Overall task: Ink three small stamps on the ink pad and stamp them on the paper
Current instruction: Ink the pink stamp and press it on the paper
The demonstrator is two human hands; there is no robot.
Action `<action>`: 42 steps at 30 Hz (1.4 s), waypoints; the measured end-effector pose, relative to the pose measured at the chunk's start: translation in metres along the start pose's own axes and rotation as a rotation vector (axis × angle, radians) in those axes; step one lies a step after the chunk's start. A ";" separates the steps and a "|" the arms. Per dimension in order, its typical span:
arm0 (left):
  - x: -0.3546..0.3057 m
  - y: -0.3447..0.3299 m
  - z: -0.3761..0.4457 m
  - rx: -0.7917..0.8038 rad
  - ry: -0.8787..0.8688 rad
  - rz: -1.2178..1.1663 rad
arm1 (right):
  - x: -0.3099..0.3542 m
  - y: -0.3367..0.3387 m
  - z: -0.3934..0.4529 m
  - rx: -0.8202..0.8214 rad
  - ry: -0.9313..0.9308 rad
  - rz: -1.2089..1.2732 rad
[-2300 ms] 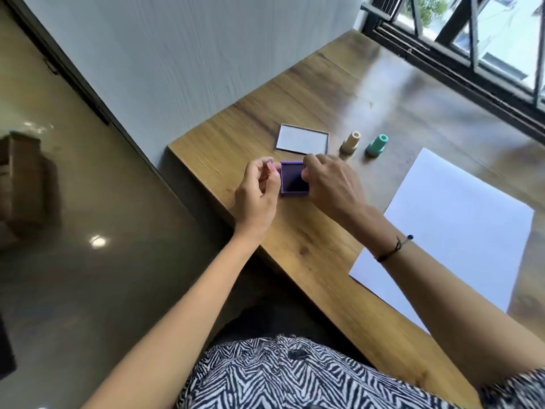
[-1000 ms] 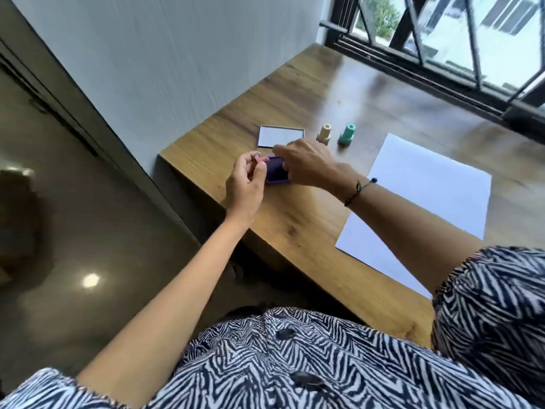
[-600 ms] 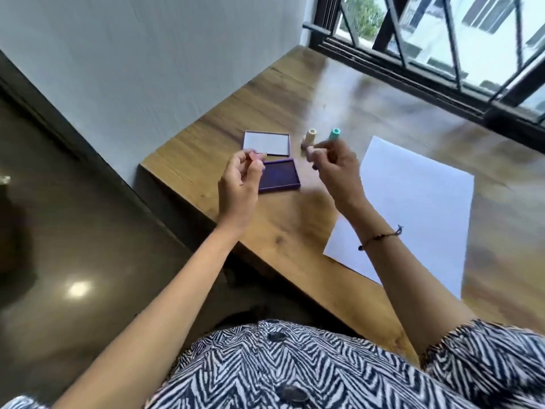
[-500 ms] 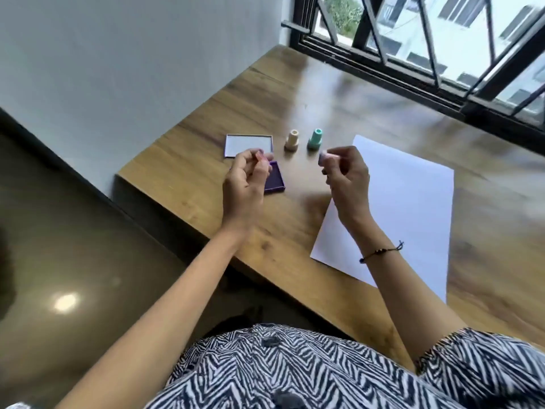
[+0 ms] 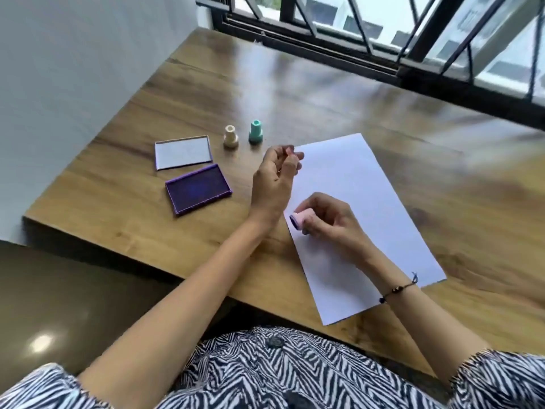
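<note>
My right hand [image 5: 330, 224] grips a small pink stamp [image 5: 301, 218] tilted on its side, its purple inked face turned left, just above the left edge of the white paper [image 5: 371, 196]. My left hand [image 5: 272, 181] hovers above the table beside the paper's far left corner, fingertips pinched on a small pink piece [image 5: 291, 151], apparently the stamp's cap. The open purple ink pad [image 5: 198, 188] lies to the left, with its lid [image 5: 183, 152] behind it. A beige stamp [image 5: 230, 137] and a teal stamp [image 5: 256, 131] stand upright past the lid.
The wooden table [image 5: 324, 93] ends at a near edge by my torso and a left edge beside the white wall [image 5: 73, 54]. A barred window [image 5: 413, 31] runs along the far side. The dark floor [image 5: 59, 290] lies below on the left.
My right hand lifted the pink stamp off the ink pad and carried it right, down to the paper's left edge. My left hand moved right from the pad, still pinching the pink piece.
</note>
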State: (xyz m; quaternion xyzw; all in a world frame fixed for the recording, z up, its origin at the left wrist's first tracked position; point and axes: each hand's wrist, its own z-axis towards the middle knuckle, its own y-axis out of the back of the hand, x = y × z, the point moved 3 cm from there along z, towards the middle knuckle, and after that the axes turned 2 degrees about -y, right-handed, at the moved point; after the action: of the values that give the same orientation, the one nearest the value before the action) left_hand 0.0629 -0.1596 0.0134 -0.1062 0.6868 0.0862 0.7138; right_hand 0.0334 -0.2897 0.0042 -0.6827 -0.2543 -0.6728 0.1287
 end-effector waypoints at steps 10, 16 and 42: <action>0.002 0.012 -0.019 -0.142 -0.014 0.219 | 0.032 0.029 0.059 -0.263 0.015 -0.514; 0.001 0.021 -0.033 -0.100 -0.188 0.412 | 0.030 0.011 0.100 -0.160 0.259 -0.785; 0.014 0.020 -0.028 -0.120 -0.236 0.498 | 0.032 -0.008 0.144 0.211 0.200 -1.343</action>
State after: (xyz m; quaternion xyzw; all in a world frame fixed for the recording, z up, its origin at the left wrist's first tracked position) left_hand 0.0314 -0.1483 -0.0021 0.0348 0.5977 0.3113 0.7380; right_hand 0.1511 -0.2030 0.0258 -0.2955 -0.6734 -0.6381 -0.2278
